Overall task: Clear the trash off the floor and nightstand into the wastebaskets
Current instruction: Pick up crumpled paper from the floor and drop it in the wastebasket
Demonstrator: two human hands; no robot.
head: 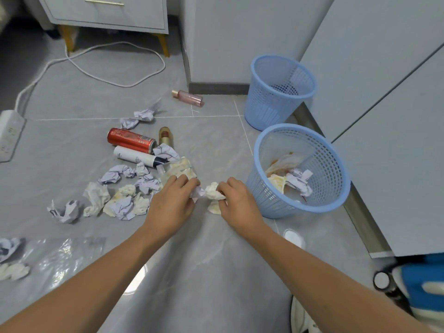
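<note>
Both hands meet low over the grey tiled floor (216, 248), just left of the nearer wastebasket (336, 169). The left hand (171, 200) pinches a small crumpled piece of lilac paper (198, 193) between thumb and fingertips, while the right hand (236, 200) has its fingers curled round a crumpled white tissue (213, 191); the two scraps touch between the hands. The nearer wastebasket, a blue perforated plastic one, holds crumpled paper and stained wrappers. A second blue wastebasket (259, 109) stands just beyond it, against the white cabinet (384, 92); what lies inside it cannot be told. To the left of the hands a scatter of trash lies on the floor: crumpled lilac and white paper balls (120, 200), a red can (129, 140) on its side, a white tube (134, 155) beside it, a small brown bottle (164, 135) and a clear wrapper (180, 169). A pink bottle (188, 97) lies farther off near the cabinet base. At the far left a white power strip (9, 133) and its cord (96, 75) run toward the nightstand (108, 13). A clear plastic bag (60, 258) lies at lower left.
</note>
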